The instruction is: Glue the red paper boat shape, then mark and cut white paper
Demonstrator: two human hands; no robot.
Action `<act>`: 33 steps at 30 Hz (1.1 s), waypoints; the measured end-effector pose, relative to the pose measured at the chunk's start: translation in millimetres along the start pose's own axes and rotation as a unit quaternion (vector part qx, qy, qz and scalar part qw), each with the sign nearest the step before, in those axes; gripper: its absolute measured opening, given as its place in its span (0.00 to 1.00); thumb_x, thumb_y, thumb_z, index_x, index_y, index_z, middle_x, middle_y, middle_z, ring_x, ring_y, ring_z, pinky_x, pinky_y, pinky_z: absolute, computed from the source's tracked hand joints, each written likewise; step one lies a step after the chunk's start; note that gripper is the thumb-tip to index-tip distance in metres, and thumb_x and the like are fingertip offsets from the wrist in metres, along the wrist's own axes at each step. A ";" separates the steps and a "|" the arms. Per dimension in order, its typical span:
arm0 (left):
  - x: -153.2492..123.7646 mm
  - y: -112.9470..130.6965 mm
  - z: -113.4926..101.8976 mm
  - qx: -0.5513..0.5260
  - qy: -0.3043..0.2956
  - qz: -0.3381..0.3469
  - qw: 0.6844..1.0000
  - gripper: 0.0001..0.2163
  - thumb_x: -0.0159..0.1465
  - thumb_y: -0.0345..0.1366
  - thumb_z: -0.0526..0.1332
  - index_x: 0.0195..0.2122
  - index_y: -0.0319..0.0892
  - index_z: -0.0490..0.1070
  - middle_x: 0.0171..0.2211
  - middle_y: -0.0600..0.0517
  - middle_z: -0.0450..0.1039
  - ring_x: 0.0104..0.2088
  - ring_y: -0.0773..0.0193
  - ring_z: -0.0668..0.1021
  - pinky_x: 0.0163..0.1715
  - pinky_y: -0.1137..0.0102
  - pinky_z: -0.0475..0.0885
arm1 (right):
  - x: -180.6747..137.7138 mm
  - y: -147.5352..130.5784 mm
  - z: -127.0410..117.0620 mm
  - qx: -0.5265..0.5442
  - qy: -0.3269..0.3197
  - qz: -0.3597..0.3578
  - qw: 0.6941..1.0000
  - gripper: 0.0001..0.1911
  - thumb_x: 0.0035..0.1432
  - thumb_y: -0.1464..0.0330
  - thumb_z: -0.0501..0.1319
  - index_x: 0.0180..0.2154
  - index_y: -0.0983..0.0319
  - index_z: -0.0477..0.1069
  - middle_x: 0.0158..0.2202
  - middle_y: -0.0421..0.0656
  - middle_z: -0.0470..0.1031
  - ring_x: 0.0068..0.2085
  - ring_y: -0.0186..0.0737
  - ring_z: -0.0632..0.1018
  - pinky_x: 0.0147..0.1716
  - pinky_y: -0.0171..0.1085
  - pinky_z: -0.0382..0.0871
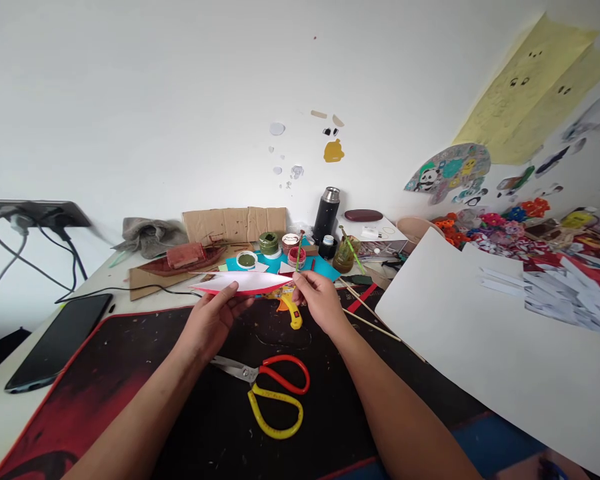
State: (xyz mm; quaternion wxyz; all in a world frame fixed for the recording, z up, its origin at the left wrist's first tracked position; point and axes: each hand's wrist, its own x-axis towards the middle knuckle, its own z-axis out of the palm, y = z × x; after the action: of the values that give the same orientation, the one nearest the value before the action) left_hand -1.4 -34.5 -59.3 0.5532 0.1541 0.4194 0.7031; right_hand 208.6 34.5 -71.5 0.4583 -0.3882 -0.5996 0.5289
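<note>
Both my hands hold a long, pointed piece of paper (240,283), white on top with a red edge underneath, above the dark desk mat (130,373). My left hand (211,321) grips it from below near its middle, fingers curled. My right hand (319,296) pinches its right tip between thumb and fingers. Below the hands lie scissors (273,390) with one red and one yellow handle. A yellow utility knife (293,313) lies just under the paper.
A large white sheet (485,340) covers the right side, with thin wooden sticks (375,320) beside it. Paint jars (269,243), a black flask (326,215), cardboard (235,223) and a brown model boat (185,259) stand behind. A dark phone (60,340) lies at left.
</note>
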 end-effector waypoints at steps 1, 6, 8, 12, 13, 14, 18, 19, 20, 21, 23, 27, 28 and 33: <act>-0.2 0.1 0.3 -0.001 0.001 -0.002 1.000 0.05 0.64 0.20 0.68 0.35 0.35 0.80 0.34 0.46 0.83 0.32 0.61 0.85 0.33 0.67 0.88 | 0.1 0.0 0.0 0.002 0.002 0.000 1.000 0.25 0.64 0.44 0.66 0.31 0.59 0.76 0.23 0.39 0.76 0.24 0.37 0.76 0.27 0.36 0.71; -0.8 -0.2 1.0 -0.004 0.003 -0.012 1.000 0.06 0.66 0.20 0.66 0.34 0.36 0.79 0.32 0.47 0.84 0.31 0.62 0.85 0.34 0.66 0.88 | 0.8 0.9 1.0 0.010 0.007 0.004 1.000 0.26 0.62 0.43 0.68 0.32 0.59 0.77 0.22 0.39 0.76 0.24 0.38 0.76 0.27 0.37 0.71; -1.9 -0.9 1.8 -0.004 0.001 -0.018 1.000 0.06 0.66 0.20 0.67 0.35 0.36 0.79 0.32 0.47 0.84 0.31 0.61 0.85 0.34 0.66 0.88 | 0.8 1.1 0.9 0.013 0.012 0.004 1.000 0.27 0.61 0.42 0.68 0.32 0.59 0.77 0.22 0.39 0.76 0.24 0.39 0.76 0.26 0.37 0.70; -5.2 -3.1 4.4 -0.001 -0.010 -0.043 0.999 0.05 0.65 0.20 0.69 0.37 0.34 0.80 0.34 0.44 0.86 0.32 0.58 0.87 0.35 0.66 0.88 | 0.5 0.1 -1.3 0.012 0.023 -0.008 1.000 0.28 0.62 0.40 0.68 0.29 0.58 0.75 0.23 0.41 0.77 0.24 0.41 0.76 0.27 0.39 0.71; -5.7 -3.6 4.9 0.000 -0.012 -0.050 0.999 0.04 0.65 0.20 0.69 0.37 0.34 0.80 0.35 0.43 0.86 0.32 0.57 0.88 0.35 0.66 0.88 | 0.5 -0.2 -2.2 0.010 0.027 -0.011 1.000 0.28 0.62 0.40 0.68 0.28 0.58 0.74 0.23 0.41 0.77 0.24 0.41 0.76 0.28 0.39 0.71; -6.0 -4.0 5.2 0.000 -0.014 -0.055 0.998 0.04 0.65 0.20 0.69 0.37 0.34 0.81 0.35 0.43 0.86 0.32 0.57 0.88 0.36 0.66 0.88 | 0.6 -0.4 -3.0 0.007 0.030 -0.014 0.999 0.29 0.62 0.40 0.67 0.28 0.58 0.74 0.23 0.41 0.76 0.24 0.41 0.75 0.28 0.40 0.70; -5.0 -4.8 4.3 0.000 -0.018 -0.066 0.998 0.04 0.64 0.21 0.71 0.35 0.33 0.80 0.33 0.43 0.86 0.31 0.57 0.88 0.36 0.66 0.87 | 0.8 -0.9 -5.3 -0.018 0.035 -0.022 0.999 0.30 0.62 0.39 0.67 0.25 0.57 0.72 0.22 0.41 0.75 0.24 0.41 0.74 0.28 0.40 0.69; -4.4 -5.0 3.8 -0.001 -0.018 -0.068 0.998 0.04 0.65 0.21 0.70 0.35 0.33 0.80 0.33 0.43 0.86 0.31 0.57 0.88 0.36 0.67 0.87 | 0.8 -0.9 -5.5 -0.023 0.036 -0.022 0.999 0.30 0.63 0.40 0.67 0.25 0.57 0.71 0.22 0.40 0.75 0.24 0.41 0.74 0.28 0.40 0.69; -3.8 -5.2 3.1 -0.001 -0.019 -0.069 0.997 0.03 0.65 0.21 0.70 0.36 0.33 0.80 0.33 0.43 0.86 0.31 0.58 0.88 0.37 0.67 0.87 | 0.8 -1.0 -5.5 -0.026 0.036 -0.021 0.999 0.30 0.63 0.40 0.66 0.25 0.57 0.71 0.21 0.40 0.74 0.24 0.41 0.74 0.27 0.40 0.69; -3.3 -5.6 2.5 -0.001 -0.021 -0.071 0.997 0.03 0.65 0.21 0.70 0.36 0.33 0.81 0.33 0.43 0.86 0.31 0.57 0.88 0.37 0.67 0.87 | 0.8 -1.0 -5.5 -0.027 0.037 -0.019 0.999 0.29 0.63 0.40 0.66 0.26 0.57 0.72 0.21 0.40 0.74 0.23 0.41 0.73 0.27 0.40 0.69; -2.4 -6.6 1.3 0.000 -0.024 -0.074 0.997 0.03 0.65 0.22 0.71 0.36 0.34 0.80 0.33 0.42 0.87 0.32 0.57 0.88 0.37 0.66 0.87 | 0.9 -1.0 -5.4 -0.028 0.038 -0.015 0.999 0.29 0.62 0.39 0.66 0.27 0.57 0.73 0.21 0.39 0.73 0.23 0.41 0.73 0.27 0.39 0.69; -1.8 -9.1 -0.1 0.002 -0.031 -0.076 0.997 0.04 0.64 0.23 0.73 0.35 0.36 0.80 0.33 0.43 0.87 0.32 0.57 0.88 0.37 0.67 0.87 | 1.3 -0.3 -5.1 -0.031 0.041 -0.013 0.999 0.29 0.62 0.39 0.67 0.27 0.57 0.73 0.20 0.39 0.72 0.23 0.40 0.72 0.26 0.39 0.68; -1.8 -9.6 -0.3 0.002 -0.033 -0.076 0.997 0.04 0.64 0.24 0.73 0.35 0.36 0.80 0.33 0.43 0.87 0.32 0.57 0.88 0.37 0.67 0.87 | 1.4 0.1 -5.1 -0.032 0.043 -0.014 0.998 0.29 0.61 0.39 0.67 0.27 0.57 0.72 0.19 0.39 0.71 0.22 0.40 0.72 0.26 0.39 0.68; -1.9 -11.1 -1.1 0.000 -0.040 -0.074 0.996 0.06 0.63 0.25 0.74 0.36 0.37 0.79 0.33 0.42 0.87 0.32 0.57 0.88 0.37 0.67 0.87 | 1.7 2.0 -5.2 -0.022 0.048 -0.009 0.999 0.30 0.61 0.38 0.67 0.26 0.57 0.72 0.20 0.39 0.72 0.23 0.40 0.72 0.26 0.39 0.68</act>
State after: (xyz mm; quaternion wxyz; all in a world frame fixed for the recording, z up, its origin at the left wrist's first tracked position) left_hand 5.7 -36.2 -67.9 0.6206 0.1507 0.4069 0.6532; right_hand 213.1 37.8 -73.1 0.4823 -0.4178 -0.5921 0.4922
